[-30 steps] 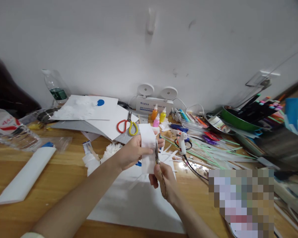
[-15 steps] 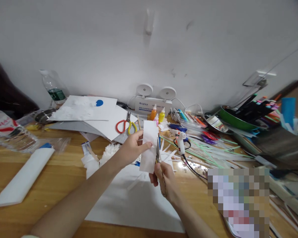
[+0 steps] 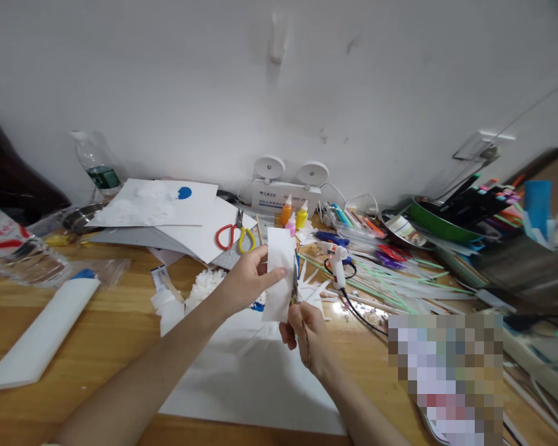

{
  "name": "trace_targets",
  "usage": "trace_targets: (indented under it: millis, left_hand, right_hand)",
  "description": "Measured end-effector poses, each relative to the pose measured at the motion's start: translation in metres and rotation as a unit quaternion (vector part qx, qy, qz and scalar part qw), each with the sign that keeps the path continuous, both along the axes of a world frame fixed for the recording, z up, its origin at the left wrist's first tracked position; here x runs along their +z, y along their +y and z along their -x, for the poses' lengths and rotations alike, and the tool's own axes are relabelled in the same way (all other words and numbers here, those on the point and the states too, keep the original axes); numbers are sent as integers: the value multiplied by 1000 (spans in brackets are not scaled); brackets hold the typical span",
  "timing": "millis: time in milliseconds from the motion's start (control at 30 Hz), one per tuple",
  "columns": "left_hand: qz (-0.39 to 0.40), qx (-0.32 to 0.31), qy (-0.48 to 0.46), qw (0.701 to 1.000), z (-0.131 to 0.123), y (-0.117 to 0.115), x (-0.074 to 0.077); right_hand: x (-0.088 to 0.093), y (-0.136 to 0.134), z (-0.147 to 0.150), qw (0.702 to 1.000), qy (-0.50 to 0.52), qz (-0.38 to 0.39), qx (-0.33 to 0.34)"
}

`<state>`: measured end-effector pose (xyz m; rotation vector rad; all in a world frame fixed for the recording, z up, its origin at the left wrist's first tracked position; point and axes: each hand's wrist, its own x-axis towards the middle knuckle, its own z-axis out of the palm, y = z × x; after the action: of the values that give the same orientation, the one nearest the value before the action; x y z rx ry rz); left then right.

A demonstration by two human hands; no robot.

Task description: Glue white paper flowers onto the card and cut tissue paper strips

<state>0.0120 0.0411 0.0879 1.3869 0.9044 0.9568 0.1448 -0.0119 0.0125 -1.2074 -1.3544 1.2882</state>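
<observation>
My left hand (image 3: 248,275) pinches a narrow white paper strip (image 3: 278,294) upright, thumb across its front. In my right hand (image 3: 309,331) is a pair of scissors (image 3: 296,282), its blades pointing up along the strip's right edge; whether the blades have paper between them I cannot tell. Under both hands lies a large white sheet (image 3: 246,384). Behind my left wrist sits a fluffy white paper piece (image 3: 205,286), partly hidden by the arm. Thin white cut strips (image 3: 317,286) fan out just past the scissors.
A glue gun (image 3: 337,260) with a black cord stands to the right. Red-and-yellow-handled pliers (image 3: 236,235) rest on stacked paper. Paint bottles (image 3: 286,210) stand near the wall. A folded white paper (image 3: 46,331) lies left. Green and white sticks (image 3: 390,285) clutter the right side.
Both hands keep nearly the same pose, with the paper strip and scissors almost unmoved. The whole view has shifted very slightly.
</observation>
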Motion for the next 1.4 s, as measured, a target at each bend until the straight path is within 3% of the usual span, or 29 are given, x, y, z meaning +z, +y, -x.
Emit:
trace_targets:
  millis: [233, 367, 600, 1233, 1400]
  left_hand:
    - [43, 24, -66, 997, -5, 0, 0]
    - [116, 28, -147, 982, -13, -4, -1]
    - [160, 13, -252, 954, -19, -7, 0]
    - [177, 21, -316, 932, -19, -8, 1]
    - [187, 25, -312, 931, -21, -10, 2]
  right_hand:
    - [2, 0, -1, 1000, -21, -8, 8]
    - [1, -1, 0, 1000, -25, -8, 11]
    - [-2, 0, 2, 1000, -8, -1, -2]
    - [7, 0, 4, 997, -46, 60, -9]
    - [4, -2, 4, 999, -16, 41, 9]
